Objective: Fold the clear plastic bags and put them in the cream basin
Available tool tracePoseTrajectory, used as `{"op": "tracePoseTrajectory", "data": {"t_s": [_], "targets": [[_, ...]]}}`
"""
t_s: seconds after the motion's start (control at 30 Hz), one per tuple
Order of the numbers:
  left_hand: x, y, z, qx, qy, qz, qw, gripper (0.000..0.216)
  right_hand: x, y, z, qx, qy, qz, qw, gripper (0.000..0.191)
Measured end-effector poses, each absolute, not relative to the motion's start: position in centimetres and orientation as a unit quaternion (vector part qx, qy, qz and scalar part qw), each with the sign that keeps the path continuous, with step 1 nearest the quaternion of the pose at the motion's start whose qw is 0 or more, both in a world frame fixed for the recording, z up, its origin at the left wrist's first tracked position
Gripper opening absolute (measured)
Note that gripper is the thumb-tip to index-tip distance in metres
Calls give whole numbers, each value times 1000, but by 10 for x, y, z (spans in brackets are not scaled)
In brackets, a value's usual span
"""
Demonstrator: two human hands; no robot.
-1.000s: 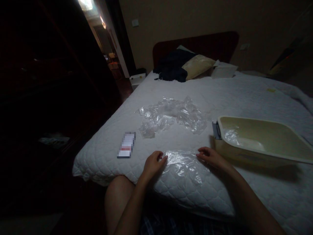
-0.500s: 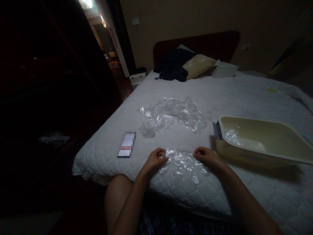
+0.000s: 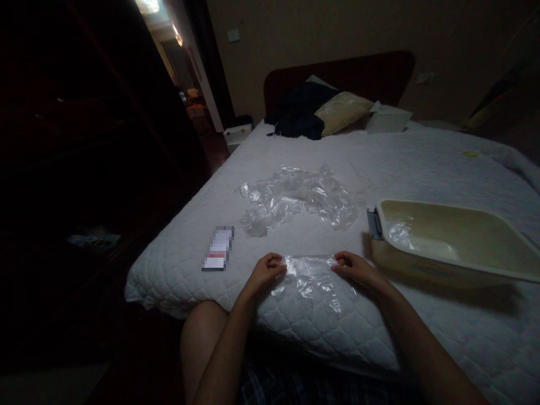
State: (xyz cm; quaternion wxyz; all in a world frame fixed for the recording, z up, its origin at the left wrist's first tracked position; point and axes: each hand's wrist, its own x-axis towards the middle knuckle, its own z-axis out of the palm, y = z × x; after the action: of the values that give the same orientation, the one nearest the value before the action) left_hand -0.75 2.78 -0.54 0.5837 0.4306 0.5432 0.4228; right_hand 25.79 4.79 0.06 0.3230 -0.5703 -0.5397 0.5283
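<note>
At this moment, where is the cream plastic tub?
In the head view, the tub sits on the bed at right, beside the person's right hand.

"What's worn at six o'clock?"
"Dark cloth (image 3: pixel 295 387), crossed by faint, paler bluish plaid lines, dim in the shadow."
"And the arms?"
"Bare: left forearm (image 3: pixel 230 340) between six and seven, right forearm (image 3: pixel 422 332) between four and five. The left hand (image 3: pixel 265 274) and right hand (image 3: pixel 359 272) are bare too, as is a rounded knee (image 3: pixel 206 332) at seven."
</note>
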Motion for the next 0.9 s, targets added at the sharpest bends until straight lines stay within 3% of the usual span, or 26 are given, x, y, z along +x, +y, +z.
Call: {"op": "tracePoseTrajectory", "data": {"t_s": [0.27,0.47,0.9], "targets": [[-12,27,-7,468,515,374,613,34,259,49,-1,-544,-573,521,324,21],[-9,29,-14,458,530,453,552,23,259,48,-2,-531,-569,531,336,25],[-14,26,-10,496,517,395,575,44,261,48,-8,-522,-618,488,329,19]]}}
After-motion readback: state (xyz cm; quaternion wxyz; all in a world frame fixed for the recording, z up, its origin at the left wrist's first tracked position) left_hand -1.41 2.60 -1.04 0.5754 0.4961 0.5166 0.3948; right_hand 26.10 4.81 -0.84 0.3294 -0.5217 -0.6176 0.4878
